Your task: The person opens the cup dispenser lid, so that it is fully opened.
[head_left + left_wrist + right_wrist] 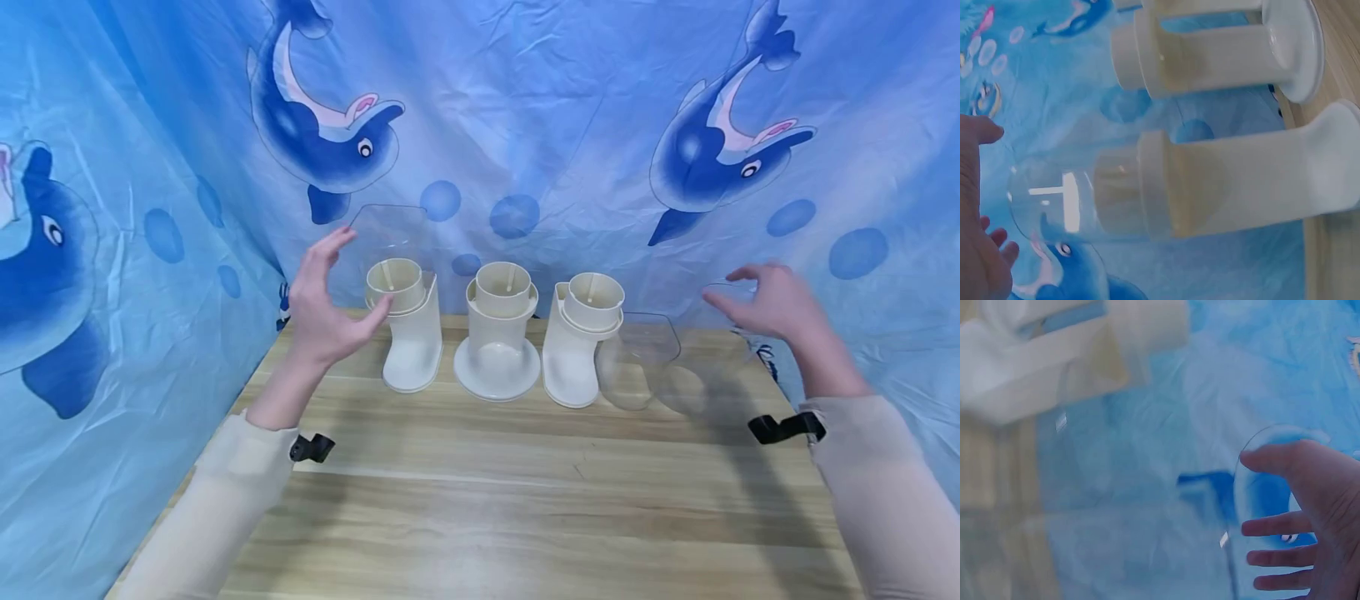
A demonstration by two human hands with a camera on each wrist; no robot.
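My left hand (322,317) is raised beside a clear tumbler-like container (393,233) on the left cream-white stand (416,354), its thumb and fingers spread apart, holding nothing. In the left wrist view the clear container (1050,215) sits over the stand's round collar (1157,187), apart from the fingers. At the right, my right hand (783,312) reaches over the top of a clear container (686,387) on the table. The right wrist view shows straight fingers (1279,525) and a thumb right at its rim.
A middle stand (498,367) with a round foot and a right stand (573,375) stand in the row, their collars uncovered. Another clear container (637,367) is beside the right stand. A blue dolphin-print curtain (570,108) hangs behind the wooden table (480,500).
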